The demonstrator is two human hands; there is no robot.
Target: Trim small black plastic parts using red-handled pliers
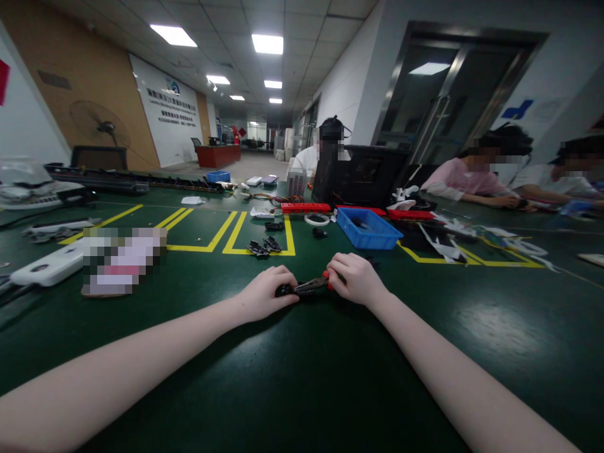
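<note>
My left hand (268, 293) is closed around a small black part (284, 290), whose exact kind I cannot make out. Red-handled pliers (311, 285) are in my right hand (355, 279), fingers wrapped about the grips. The pliers' metal jaws point left and meet the black part at my left fingertips. Both hands are low over the green tabletop (283, 365). Beyond them, broken black plastic pieces (265, 246) lie inside a yellow-taped rectangle, with a small black cylindrical piece (319, 232) to their right.
A blue bin (370, 229) with dark items stands beyond my right hand. Red power strips (306, 207) and a white ring (316, 219) lie farther back. At left is a white power strip (50, 261). Several people sit across and to the right, near a large black case (361, 176).
</note>
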